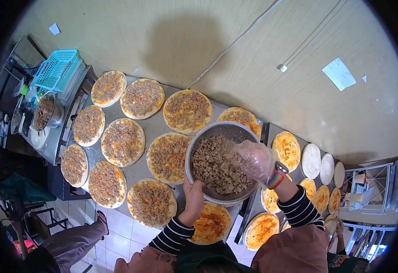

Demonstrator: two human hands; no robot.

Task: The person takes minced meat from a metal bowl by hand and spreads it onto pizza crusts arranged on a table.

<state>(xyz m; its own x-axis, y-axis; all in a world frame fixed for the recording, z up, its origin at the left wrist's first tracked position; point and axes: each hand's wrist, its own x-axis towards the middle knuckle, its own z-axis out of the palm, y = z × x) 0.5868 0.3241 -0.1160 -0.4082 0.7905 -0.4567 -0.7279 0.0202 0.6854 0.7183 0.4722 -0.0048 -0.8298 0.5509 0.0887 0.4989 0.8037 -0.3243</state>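
Nearest to me on the remote feed are two black sleeves with white stripes (pixel 171 235). The left hand (pixel 193 200) grips the near-left side of a round, deep, silver-grey metal bowl (pixel 228 129), thumb up by the rim. I judge that hold is there to steady the bowl, whose mouth faces my camera, which would give the other hand an easy way in. The right hand (pixel 256 161), in a clear plastic glove, is at the bowl's right side, over the crumbly brown cooked mince (pixel 217 170) inside; its fingers are blurred, so I can't tell whether they are closed on any.

Just beyond the left forearm lies a flat dough round with orange-red sauce (pixel 211 223). The bowl is above the grey metal table (pixel 135 173), close to that round, probably for a short reach. Left of it, mince-topped dough rounds (pixel 151 202) lie in rough rows, spaced, I'd guess, so their edges stay apart.

On the right-hand metal table, more sauced rounds (pixel 286 150) lie nearer than the plain white rounds (pixel 311 160). Farther left, I make out a steel pot of mince (pixel 57 116) and a turquoise plastic basket (pixel 58 68).
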